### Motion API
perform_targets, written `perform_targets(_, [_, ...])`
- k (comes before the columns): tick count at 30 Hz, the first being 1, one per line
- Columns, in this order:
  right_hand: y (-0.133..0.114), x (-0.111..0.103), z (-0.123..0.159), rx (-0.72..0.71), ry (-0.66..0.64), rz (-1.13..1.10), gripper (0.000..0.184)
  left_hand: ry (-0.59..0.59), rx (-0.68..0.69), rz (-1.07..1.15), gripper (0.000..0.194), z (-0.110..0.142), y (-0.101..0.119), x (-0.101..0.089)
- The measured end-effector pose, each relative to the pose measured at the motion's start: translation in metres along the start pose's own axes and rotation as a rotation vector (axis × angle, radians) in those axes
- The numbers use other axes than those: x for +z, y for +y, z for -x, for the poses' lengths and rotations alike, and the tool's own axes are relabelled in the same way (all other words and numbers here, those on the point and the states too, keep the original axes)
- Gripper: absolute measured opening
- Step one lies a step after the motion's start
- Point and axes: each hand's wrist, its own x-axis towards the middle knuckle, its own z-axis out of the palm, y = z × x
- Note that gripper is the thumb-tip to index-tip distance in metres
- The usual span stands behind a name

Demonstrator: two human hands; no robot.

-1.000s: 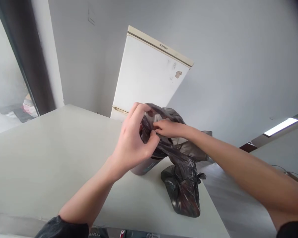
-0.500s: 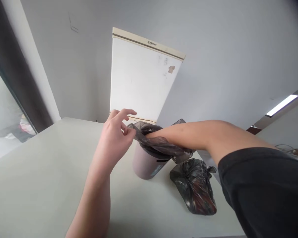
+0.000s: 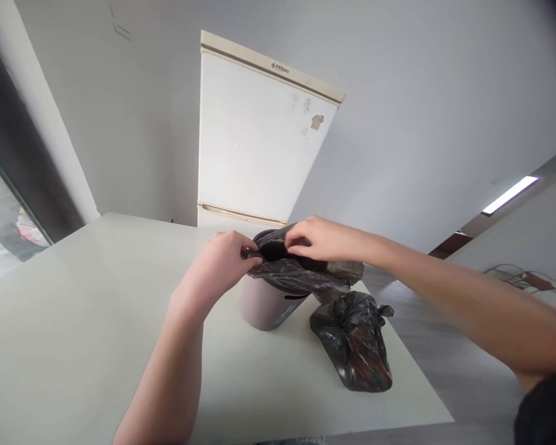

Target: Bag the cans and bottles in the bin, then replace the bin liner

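Observation:
A pinkish-grey trash can (image 3: 262, 303) stands on the pale table, a thin black trash bag (image 3: 290, 275) lining it and draped over its rim. My left hand (image 3: 229, 256) pinches the bag's edge at the left side of the rim. At the far side of the mouth, my right hand (image 3: 317, 240) has its fingers curled closed on the bag's edge. The can's inside looks dark between my hands. Close to its right lies a tied, filled black garbage bag (image 3: 356, 343), with something reddish showing through the plastic.
The pale table (image 3: 97, 321) reaches left and toward me, its right edge just past the tied bag. A white refrigerator (image 3: 259, 136) stands behind it against the grey wall. Cables (image 3: 514, 272) show at far right, and a dark-framed opening at left.
My right hand has come up out of the bag-lined can and now grips the bag at the rim. My left fingers have closed on the bag's left edge. The view has shifted slightly.

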Motion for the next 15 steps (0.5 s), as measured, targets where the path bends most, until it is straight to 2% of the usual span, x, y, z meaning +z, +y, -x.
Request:
perform_targets(2, [0.004, 0.0, 0.046, 0.079, 0.136, 0.021, 0.02, -0.051, -0.018, -0.034, 0.016, 0.0, -0.003, -0.004])
perform_targets(4, [0.002, 0.013, 0.086, 0.101, 0.24, 0.023, 0.03, -0.088, -0.005, -0.047, 0.012, 0.0, -0.007, -0.007])
perform_targets(5, [0.0, 0.024, 0.102, 0.064, 0.263, 0.03, 0.032, -0.105, 0.011, -0.048, 0.013, 0.0, -0.008, -0.007])
perform_targets(7, [-0.008, 0.053, 0.122, -0.073, 0.271, 0.055, 0.028, -0.15, 0.043, -0.053, 0.033, -0.002, -0.011, -0.006])
perform_targets(9, [-0.015, 0.088, 0.129, -0.193, 0.261, 0.094, 0.021, -0.198, 0.045, -0.081, 0.055, -0.005, -0.014, -0.004])
perform_targets(11, [-0.017, 0.119, 0.127, -0.216, 0.269, 0.114, 0.026, -0.244, 0.015, -0.125, 0.069, -0.009, -0.015, -0.001])
perform_targets(13, [-0.014, 0.14, 0.122, -0.167, 0.274, 0.076, 0.032, -0.287, -0.026, -0.165, 0.068, -0.014, -0.016, 0.003])
perform_targets(15, [-0.006, 0.147, 0.119, -0.084, 0.282, -0.042, 0.029, -0.314, -0.041, -0.188, 0.065, -0.02, -0.019, 0.008])
